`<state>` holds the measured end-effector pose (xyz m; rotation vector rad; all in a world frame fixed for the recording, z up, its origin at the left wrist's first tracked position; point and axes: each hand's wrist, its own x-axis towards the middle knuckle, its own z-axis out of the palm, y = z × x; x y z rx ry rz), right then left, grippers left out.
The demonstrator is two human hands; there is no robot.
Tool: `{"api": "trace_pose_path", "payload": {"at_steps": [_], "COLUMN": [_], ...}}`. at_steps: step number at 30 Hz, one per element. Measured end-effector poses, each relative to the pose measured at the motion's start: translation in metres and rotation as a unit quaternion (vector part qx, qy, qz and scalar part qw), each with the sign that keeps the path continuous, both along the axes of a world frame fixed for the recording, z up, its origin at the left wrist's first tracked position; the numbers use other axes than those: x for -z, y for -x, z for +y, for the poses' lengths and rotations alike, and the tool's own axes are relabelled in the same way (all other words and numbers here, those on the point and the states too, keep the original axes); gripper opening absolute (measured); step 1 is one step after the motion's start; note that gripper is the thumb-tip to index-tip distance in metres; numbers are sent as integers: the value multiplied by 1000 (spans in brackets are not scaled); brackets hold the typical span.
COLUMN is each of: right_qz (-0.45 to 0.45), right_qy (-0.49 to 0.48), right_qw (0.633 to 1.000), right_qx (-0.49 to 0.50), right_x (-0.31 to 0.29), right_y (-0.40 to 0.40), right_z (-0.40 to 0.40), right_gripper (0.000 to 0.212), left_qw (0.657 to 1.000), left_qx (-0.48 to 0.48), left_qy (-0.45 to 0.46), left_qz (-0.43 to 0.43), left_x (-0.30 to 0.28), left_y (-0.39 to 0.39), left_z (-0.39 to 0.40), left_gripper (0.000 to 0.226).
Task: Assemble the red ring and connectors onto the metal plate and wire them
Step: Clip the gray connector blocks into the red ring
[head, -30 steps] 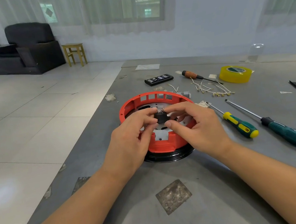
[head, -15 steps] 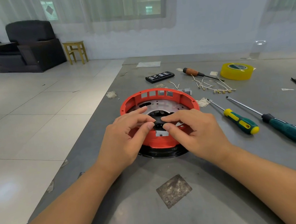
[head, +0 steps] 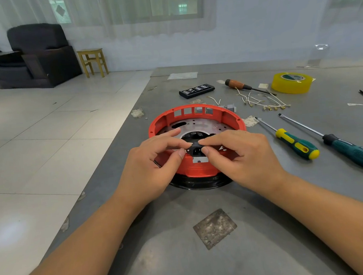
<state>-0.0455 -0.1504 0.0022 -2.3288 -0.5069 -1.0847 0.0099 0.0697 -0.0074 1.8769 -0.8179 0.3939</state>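
A red ring (head: 195, 110) sits around a round metal plate (head: 199, 125) on a black base in the middle of the grey table (head: 187, 258). At the ring's near wall, a small black connector (head: 195, 149) is pinched from both sides. My left hand (head: 150, 169) pinches its left end with thumb and forefinger. My right hand (head: 237, 156) pinches its right end the same way. Small grey connectors (head: 231, 107) lie just behind the ring. White wires with terminals (head: 261, 103) lie farther back right.
Two green-handled screwdrivers (head: 296, 144) (head: 352, 152) lie right of the ring. A brown-handled screwdriver (head: 237, 85), a black bit case (head: 196, 90) and a yellow tape roll (head: 291, 82) sit at the back. The table's left edge drops to a tiled floor.
Both hands lowered the black connector from above the plate's centre to the ring's near wall. The view has tilted slightly.
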Motion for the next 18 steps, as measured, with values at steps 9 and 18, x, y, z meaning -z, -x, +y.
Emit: {"api": "trace_pose_path", "payload": {"at_steps": [9, 18], "right_qz": [-56, -87], "right_qy": [31, 62], "right_qw": [998, 994], "right_qx": [-4, 3], "right_x": [1, 3], "right_y": [-3, -7], "right_z": [-2, -5], "right_gripper": [12, 11], "left_qw": [1000, 999], "left_qx": [15, 19], "left_qy": [-18, -24], "left_qz": [-8, -25], "left_x": [-2, -3], "left_y": [1, 0], "left_z": [2, 2], "left_gripper": [21, 21]}}
